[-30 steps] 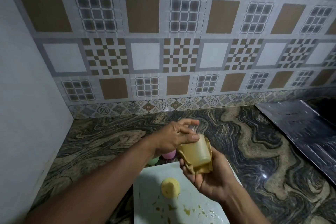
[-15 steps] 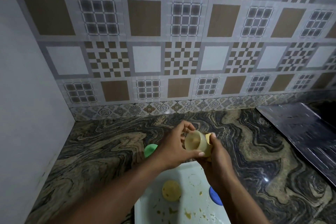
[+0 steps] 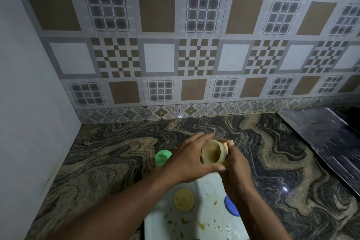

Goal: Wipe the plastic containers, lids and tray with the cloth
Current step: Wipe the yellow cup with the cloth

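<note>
Though yellow-smeared, translucent container in left hand's curled fingers, cloth in right hand's.

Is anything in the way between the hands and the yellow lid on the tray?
Nothing visible. The yellow lid lies uncovered on the tray, below the left hand, which grips the container; the right hand holds the cloth.

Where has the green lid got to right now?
In the head view, the green lid lies on the marbled counter, just left of the left hand and beyond the far left corner of the white tray.
</note>
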Available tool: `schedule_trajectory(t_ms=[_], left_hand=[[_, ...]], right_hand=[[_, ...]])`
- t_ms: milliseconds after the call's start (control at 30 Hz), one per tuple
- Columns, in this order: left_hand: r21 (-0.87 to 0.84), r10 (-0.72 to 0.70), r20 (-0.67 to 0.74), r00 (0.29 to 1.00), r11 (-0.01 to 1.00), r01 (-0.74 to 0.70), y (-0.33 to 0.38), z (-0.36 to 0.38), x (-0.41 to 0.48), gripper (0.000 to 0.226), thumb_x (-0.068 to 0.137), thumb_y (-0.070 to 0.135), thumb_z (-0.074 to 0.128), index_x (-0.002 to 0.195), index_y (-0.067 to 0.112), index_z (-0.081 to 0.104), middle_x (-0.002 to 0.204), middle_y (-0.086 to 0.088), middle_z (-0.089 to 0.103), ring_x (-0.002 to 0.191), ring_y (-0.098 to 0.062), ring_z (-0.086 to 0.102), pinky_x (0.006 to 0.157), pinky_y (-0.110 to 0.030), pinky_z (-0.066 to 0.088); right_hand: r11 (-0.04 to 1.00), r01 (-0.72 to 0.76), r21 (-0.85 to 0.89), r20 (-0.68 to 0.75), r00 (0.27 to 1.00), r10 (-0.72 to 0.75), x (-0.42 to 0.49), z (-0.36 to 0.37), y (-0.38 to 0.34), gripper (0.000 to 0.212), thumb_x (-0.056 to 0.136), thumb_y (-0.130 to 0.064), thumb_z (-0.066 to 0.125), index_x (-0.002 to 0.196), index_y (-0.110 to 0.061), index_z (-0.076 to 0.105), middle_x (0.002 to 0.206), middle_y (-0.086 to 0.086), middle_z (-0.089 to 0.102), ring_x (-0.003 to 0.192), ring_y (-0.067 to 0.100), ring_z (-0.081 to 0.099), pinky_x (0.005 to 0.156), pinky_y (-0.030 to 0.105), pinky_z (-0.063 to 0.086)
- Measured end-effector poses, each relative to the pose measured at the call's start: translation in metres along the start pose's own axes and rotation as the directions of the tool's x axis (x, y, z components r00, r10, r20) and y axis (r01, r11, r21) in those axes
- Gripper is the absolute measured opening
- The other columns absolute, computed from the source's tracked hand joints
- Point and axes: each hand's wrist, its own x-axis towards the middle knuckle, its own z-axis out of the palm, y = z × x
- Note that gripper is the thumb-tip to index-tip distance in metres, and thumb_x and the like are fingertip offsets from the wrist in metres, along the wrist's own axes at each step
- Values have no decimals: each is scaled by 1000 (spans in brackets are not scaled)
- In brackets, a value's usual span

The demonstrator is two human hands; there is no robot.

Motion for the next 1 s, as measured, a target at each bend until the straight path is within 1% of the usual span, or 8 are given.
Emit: schedule_trajectory(t_ms=[67,200,333,400,533,667,867,1000], left_hand=[[3,28,-17,999,1000,-28,-1,3,0,83,71,56,78,143,27,48,139,7,53,126,-12,53,102,-39,48],[195,249,115,962,943,-268,-13,3,-2,80,81,34,77,150,26,36,150,6,41,140,-17,41,108,-38,45],[42,-10,27,1000,999,9,-10,7,-7,95,70,63,77,150,30,37,145,9,48,129,-11,51,107,-35,46],[56,46,2,999,997,-46,-13,10,-10,79,74,54,77,142,28,47,134,8,56,118,-13,58,98,-38,51],[297,236,86,968,921,-251,-26,7,-12,78,81,39,74,148,24,37,147,4,43,129,-20,51,101,-41,49],[111,48,24,999,992,-51,-17,8,-15,92,73,62,76,149,26,36,144,10,46,126,-12,53,102,-35,48],[398,326,44,944,861,-316,-26,11,-13,74,83,34,74,145,19,38,144,-4,47,127,-24,52,98,-42,51],[203,167,-40,985,967,-156,-19,6,-14,89,78,62,71,149,20,37,146,5,41,130,-16,50,103,-36,49]], right_hand=[[999,24,-31,1,1000,-24,1,-1,0,34,101,-32,47,107,-9,71,109,29,67,88,29,62,72,41,48],[998,29,-64,29,999,-28,6,-8,7,33,102,-29,44,109,-8,69,106,23,70,94,33,66,75,46,55],[997,53,-57,24,998,-52,8,-7,12,33,104,-27,44,106,-9,71,99,19,74,86,31,68,73,43,54],[996,56,-68,38,998,-53,8,-5,14,33,104,-27,42,105,-9,70,96,19,72,80,26,66,66,36,52],[996,35,-81,46,998,-31,8,-6,21,34,103,-28,42,112,-11,70,105,18,72,95,29,68,75,43,56],[995,60,-86,45,997,-56,8,-3,21,33,104,-29,44,109,-11,71,101,16,75,91,30,69,76,42,53],[997,24,-73,55,998,-20,14,-1,18,35,104,-30,43,108,-8,70,98,17,72,86,25,66,72,41,54],[995,41,-87,61,997,-35,14,-1,18,35,103,-31,44,107,-10,72,99,18,75,88,29,69,79,47,55]])
